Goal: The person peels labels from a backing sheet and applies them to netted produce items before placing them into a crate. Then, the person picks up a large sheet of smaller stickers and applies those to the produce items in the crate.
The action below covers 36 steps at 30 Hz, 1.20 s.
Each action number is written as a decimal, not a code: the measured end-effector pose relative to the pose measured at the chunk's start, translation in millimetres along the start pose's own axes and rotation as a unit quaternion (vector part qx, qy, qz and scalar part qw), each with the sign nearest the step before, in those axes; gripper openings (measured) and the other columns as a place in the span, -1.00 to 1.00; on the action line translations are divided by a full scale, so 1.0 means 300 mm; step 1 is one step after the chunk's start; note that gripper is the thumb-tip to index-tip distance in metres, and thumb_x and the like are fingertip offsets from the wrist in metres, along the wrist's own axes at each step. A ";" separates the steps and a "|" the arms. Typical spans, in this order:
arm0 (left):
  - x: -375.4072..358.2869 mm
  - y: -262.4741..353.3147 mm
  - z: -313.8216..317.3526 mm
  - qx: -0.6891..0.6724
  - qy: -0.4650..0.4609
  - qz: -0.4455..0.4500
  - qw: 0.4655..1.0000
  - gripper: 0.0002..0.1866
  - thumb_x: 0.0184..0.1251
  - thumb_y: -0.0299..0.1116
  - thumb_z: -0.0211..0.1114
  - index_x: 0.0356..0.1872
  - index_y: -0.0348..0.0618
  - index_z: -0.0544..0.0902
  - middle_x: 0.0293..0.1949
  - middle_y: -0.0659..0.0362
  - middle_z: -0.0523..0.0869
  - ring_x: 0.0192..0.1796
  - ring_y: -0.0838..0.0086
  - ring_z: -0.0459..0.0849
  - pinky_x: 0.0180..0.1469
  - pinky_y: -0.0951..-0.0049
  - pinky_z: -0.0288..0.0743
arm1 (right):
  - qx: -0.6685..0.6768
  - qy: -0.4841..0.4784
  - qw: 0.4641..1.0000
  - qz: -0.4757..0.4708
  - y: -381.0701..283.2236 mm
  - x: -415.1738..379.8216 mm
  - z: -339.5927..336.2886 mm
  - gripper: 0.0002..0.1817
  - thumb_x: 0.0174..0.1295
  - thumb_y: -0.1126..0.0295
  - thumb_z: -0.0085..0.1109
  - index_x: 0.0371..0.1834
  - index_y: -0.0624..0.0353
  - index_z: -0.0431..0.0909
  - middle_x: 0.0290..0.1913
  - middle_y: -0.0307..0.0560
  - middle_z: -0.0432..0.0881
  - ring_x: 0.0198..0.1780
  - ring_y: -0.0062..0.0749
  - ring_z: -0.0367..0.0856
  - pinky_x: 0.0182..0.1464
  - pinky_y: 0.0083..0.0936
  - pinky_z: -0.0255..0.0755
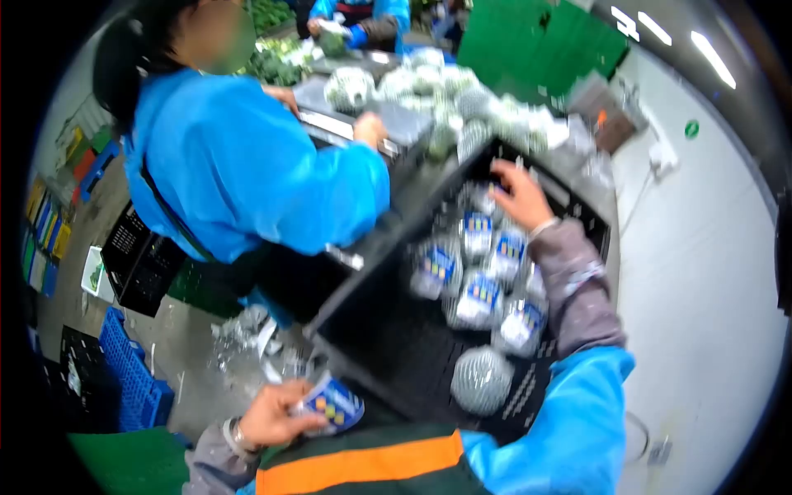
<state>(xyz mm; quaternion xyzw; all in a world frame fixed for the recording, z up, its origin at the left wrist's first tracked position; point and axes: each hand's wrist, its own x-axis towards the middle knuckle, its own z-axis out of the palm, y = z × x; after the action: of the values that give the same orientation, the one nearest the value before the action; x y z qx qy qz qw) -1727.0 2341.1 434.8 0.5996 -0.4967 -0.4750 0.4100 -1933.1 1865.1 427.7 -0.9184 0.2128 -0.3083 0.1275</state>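
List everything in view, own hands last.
Black crate: one, black, centre
Labelled packs: at least six, whitish with blue labels, inside crate
Netted ball: one, pale grey-green, crate's near end
Netted heads: many, pale green, piled beyond crate
Co-worker: one, blue top, left
Second person: one, blue sleeves, background
Green panel: one, green, behind pile
Blue basket: one, blue, left floor
Plastic scraps: uncounted, clear, floor
Wall: one, white, right
Labelled piece: one, blue-white, in left hand
Left hand: one, bare, lower left
Right hand: one, bare, over crate's far end
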 end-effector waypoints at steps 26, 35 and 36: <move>0.040 -0.091 -0.035 -0.017 -0.208 0.085 0.974 -0.82 -0.02 -0.49 0.44 -0.35 -0.30 0.70 -0.39 0.05 0.72 -0.34 0.39 0.71 -0.27 0.50 0.54 | -0.146 -0.240 0.928 0.244 -0.611 -0.723 -0.050 -0.61 0.03 0.20 0.27 -0.12 0.17 0.49 -0.27 0.02 0.60 -0.25 -0.07 0.62 -0.17 -0.30 0.49; -0.050 0.005 -0.101 0.139 -0.107 0.273 0.946 -0.82 0.04 -0.39 0.36 -0.33 -0.22 0.66 -0.30 0.08 0.71 -0.38 0.38 0.71 -0.45 0.52 0.55 | -0.219 -0.342 0.892 0.200 -0.606 -0.822 0.075 -0.30 -0.31 0.19 0.48 0.00 0.03 0.38 -0.13 0.06 0.35 -0.07 -0.01 0.40 -0.07 -0.23 0.42; -0.031 0.044 -0.100 0.135 -0.176 0.315 0.923 -0.77 0.00 -0.41 0.36 -0.25 -0.16 0.66 -0.38 0.16 0.67 -0.48 0.43 0.66 -0.51 0.56 0.50 | -0.215 -0.380 0.873 0.217 -0.591 -0.807 0.087 -0.28 -0.32 0.09 0.47 -0.02 0.03 0.38 -0.08 0.14 0.32 -0.01 0.04 0.38 -0.03 -0.23 0.41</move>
<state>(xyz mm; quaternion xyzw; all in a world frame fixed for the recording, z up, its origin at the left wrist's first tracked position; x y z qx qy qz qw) -1700.8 2348.5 455.4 0.3687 -0.7833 -0.3477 0.3599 -2035.8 2136.9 348.2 -0.9002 0.4029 0.1533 0.0620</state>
